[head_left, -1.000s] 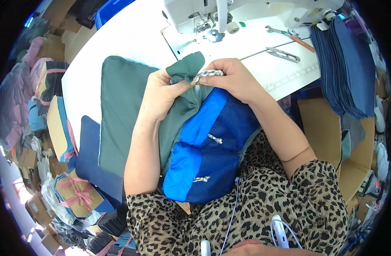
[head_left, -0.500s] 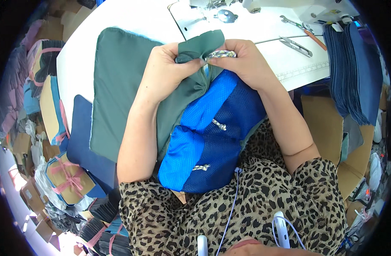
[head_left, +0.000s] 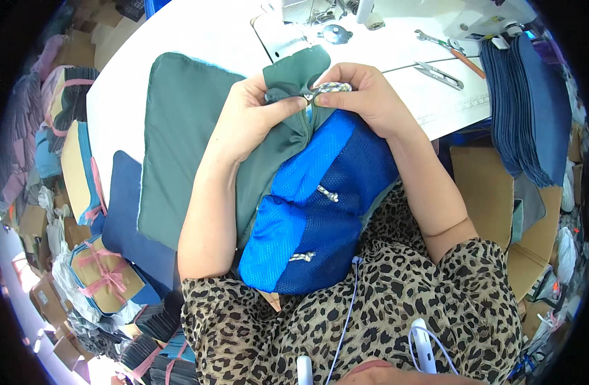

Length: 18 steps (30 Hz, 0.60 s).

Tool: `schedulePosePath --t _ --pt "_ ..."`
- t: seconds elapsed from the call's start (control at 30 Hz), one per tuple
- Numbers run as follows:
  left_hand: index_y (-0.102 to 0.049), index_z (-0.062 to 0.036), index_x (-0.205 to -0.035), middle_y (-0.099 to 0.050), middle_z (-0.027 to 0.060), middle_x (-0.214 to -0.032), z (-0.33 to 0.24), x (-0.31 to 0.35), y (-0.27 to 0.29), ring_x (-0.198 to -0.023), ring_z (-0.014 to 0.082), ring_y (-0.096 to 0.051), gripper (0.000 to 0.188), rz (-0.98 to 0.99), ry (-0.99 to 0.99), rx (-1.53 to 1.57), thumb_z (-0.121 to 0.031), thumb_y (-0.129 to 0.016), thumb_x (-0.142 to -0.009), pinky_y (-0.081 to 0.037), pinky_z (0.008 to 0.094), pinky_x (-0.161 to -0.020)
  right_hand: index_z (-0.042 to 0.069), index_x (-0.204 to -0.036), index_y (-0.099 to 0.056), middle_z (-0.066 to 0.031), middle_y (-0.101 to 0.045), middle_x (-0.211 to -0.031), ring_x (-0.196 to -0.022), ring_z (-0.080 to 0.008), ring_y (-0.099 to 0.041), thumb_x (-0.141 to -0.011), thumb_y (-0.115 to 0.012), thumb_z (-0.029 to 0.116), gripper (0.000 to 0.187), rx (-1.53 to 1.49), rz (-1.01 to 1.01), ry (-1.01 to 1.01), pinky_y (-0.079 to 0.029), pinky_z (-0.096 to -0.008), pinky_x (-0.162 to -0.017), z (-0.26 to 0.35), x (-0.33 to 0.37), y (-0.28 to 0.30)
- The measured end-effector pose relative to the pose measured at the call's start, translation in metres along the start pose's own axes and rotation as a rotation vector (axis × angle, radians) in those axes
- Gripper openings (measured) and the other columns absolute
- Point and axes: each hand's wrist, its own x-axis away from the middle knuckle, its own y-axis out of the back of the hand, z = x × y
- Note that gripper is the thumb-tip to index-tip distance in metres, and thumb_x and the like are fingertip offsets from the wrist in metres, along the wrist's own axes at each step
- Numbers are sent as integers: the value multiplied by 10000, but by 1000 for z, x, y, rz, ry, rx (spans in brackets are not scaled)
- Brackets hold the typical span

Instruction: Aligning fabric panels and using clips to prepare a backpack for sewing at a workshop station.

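Note:
Both my hands meet over the upper edge of a sewn piece with green fabric (head_left: 191,141) on one side and blue mesh fabric (head_left: 326,221) on the other. My left hand (head_left: 252,112) is closed, thumb and fingers pinching a fold of the green fabric. Close against it, my right hand (head_left: 358,96) pinches a patterned cord (head_left: 333,87) at the fabric's edge; the cord loops out beside the fingers. The pinched spot between the thumbs is small and partly hidden. Two short knotted cord ends (head_left: 328,193) hang on the blue mesh, which drapes down over my lap.
A sewing machine (head_left: 336,32) stands at the far side of the white table (head_left: 121,83). Thread snips (head_left: 439,75) and an orange-handled tool (head_left: 467,59) lie to its right. Stacked blue fabric pieces (head_left: 525,115) hang at the right edge. Tied bundles (head_left: 108,273) sit at the left.
My right fingers have shifted slightly on the cord and the fabric edge. The rest of the scene sits a little differently in the picture; both hands keep their pinch.

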Motion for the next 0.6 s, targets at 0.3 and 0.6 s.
schedulePosePath --t 0.3,0.6 --pt "-635 -33 -1017 -663 13 -880 -2 4 -14 -811 70 -585 330 -83 -70 -115 1 -716 -699 -480 243 -746 24 -798 -611 2 -596 -721 -653 -35 -509 -749 -685 64 98 -48 -81 16 -399 -173 -588 -2 0 -4" --pt "-632 -45 -1038 -670 33 -896 -2 5 -15 -827 84 -590 332 -121 -119 -182 -7 -687 -712 -472 248 -762 6 -888 -625 -23 -622 -788 -715 -48 -546 -769 -675 78 149 -46 -58 22 -430 -175 -643 4 1 -7"
